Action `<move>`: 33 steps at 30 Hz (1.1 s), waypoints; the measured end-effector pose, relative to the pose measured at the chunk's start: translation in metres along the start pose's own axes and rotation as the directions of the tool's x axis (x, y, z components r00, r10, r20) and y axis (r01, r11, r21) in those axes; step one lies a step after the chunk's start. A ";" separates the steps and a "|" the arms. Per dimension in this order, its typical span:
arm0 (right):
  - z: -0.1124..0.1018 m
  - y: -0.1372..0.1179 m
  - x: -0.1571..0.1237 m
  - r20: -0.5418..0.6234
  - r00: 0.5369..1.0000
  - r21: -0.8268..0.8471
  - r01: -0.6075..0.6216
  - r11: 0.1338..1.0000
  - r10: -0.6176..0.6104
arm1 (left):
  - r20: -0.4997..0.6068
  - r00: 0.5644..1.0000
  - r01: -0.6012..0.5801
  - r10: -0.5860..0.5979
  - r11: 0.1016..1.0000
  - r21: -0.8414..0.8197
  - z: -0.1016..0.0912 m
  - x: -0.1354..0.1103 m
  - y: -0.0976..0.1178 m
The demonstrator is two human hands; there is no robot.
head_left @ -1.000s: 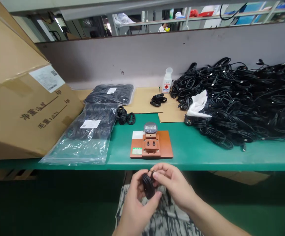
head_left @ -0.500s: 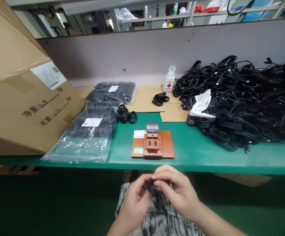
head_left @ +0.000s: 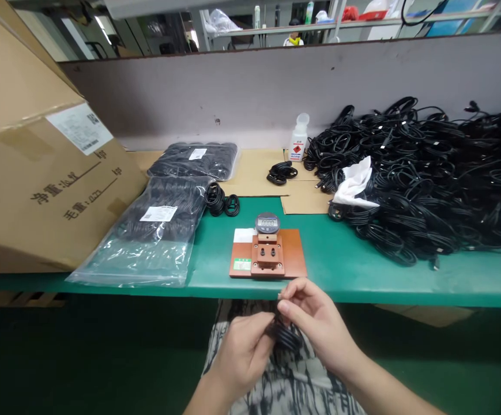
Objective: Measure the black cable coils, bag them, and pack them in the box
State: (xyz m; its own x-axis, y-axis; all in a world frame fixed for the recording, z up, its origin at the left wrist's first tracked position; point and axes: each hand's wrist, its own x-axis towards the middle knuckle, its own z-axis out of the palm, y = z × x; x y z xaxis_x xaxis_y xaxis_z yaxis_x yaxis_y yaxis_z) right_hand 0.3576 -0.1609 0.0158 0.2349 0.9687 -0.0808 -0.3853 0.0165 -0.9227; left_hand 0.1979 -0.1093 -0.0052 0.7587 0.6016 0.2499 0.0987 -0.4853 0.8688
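Black cable coil [head_left: 288, 339] lies between left hand [head_left: 244, 354] and right hand [head_left: 315, 325]; both grip it.

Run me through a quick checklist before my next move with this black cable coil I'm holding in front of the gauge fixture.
1. Grip on the cable coil: ok, left hand and right hand both hold it.
2. Cable end at the right fingertips: cannot tell, too small to make out.
3. Fixture flat on the green bench, straight ahead of the hands: ok.
4. Gauge reading: cannot tell, digits too small.
5. Cable pile apart from the fixture: ok, it lies off to the right.
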 end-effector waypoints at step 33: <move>-0.034 0.000 0.053 0.614 0.621 -0.553 0.779 0.296 -0.487 | -0.206 0.934 0.226 -0.291 0.930 -0.291 0.012 0.028 -0.017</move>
State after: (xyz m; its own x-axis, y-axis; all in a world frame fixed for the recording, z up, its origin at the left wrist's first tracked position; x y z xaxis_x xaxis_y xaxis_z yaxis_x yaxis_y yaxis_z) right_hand 0.4003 -0.1185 -0.0014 -0.2145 0.7456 0.6310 0.5626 0.6224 -0.5442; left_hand 0.2257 -0.0917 -0.0177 0.5477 0.8339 0.0683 0.0756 -0.1306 0.9885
